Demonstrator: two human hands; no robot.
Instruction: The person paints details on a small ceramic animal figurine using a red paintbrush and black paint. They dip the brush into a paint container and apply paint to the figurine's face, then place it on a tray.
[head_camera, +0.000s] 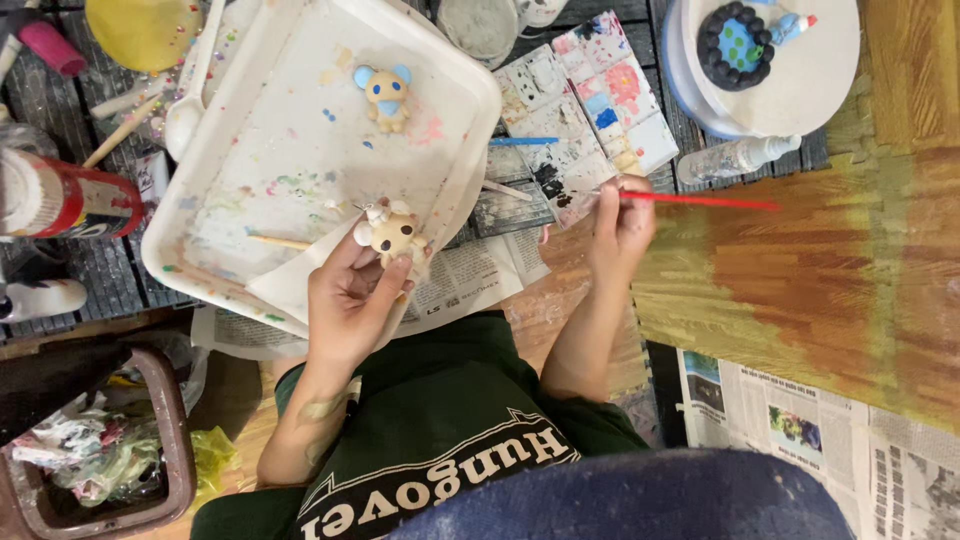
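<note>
My left hand (348, 292) holds up a small cream clay animal figurine (392, 233) with dark eyes, just over the near edge of a paint-speckled white tray (250, 130). My right hand (620, 222) grips a thin red paintbrush (705, 201), with its handle pointing right. The brush end lies by the stained paint palette (590, 100). A second figurine with blue ears (386, 95) stands in the tray.
A round white stand (810, 80) at top right carries a dark ring piece. Below it lies a small spray bottle (735, 158). An orange-yellow painted board (850, 270) fills the right. At left are a red-and-white bottle (60, 198), a yellow bowl (140, 30) and a waste bin (110, 450).
</note>
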